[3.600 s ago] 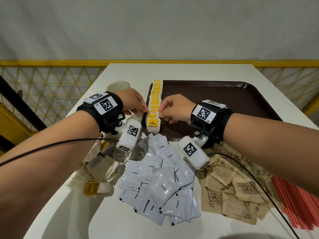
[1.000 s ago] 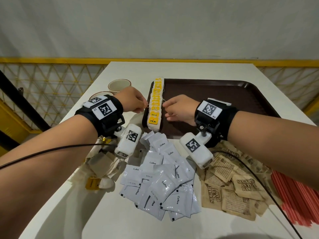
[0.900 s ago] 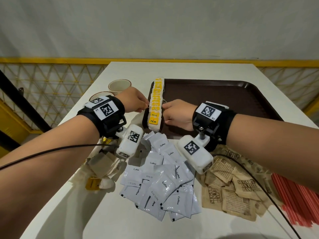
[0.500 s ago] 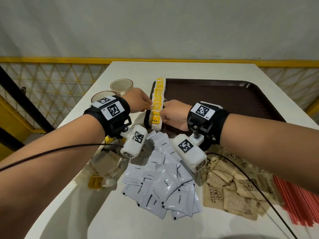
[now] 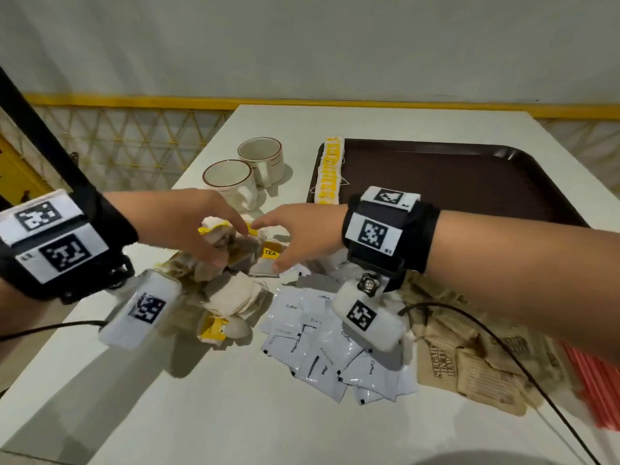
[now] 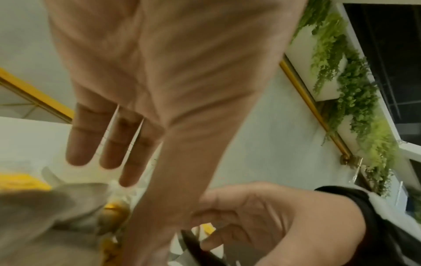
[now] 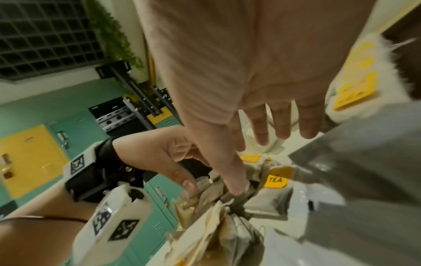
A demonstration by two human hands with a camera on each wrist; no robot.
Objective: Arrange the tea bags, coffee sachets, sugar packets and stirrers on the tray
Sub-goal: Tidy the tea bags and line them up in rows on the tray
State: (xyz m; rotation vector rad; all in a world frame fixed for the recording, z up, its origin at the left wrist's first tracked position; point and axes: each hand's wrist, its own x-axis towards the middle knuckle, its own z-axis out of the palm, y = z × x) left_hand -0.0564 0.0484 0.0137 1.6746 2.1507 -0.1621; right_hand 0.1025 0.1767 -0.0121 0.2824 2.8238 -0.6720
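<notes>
Left hand: centre left of the head view, over the loose tea bag pile; fingers straight and a little spread in the left wrist view, tips down among the bags. Whether the thumb pinches a bag, I cannot tell.
Right hand: centre of the head view, reaching left to the same pile; fingers stretched and apart, thumb tip pressed down into the bags in the right wrist view.
Loose tea bags: crumpled heap on the desk, left of centre, just under both hands; one yellow "TEA" tag shows between the hands.
Tea bag row: neat yellow-tagged line along the left edge of the tray, upper centre.
Tray: dark brown, upper right, behind the right wrist.
Coffee sachets: white overlapping heap on the desk, lower centre, right of the tea pile.
Sugar packets: brown heap, lower right, beside the sachets.
Stirrers: red bundle at the right edge, blurred.
Cups: two, side by side on the desk, upper centre left, left of the tray.
</notes>
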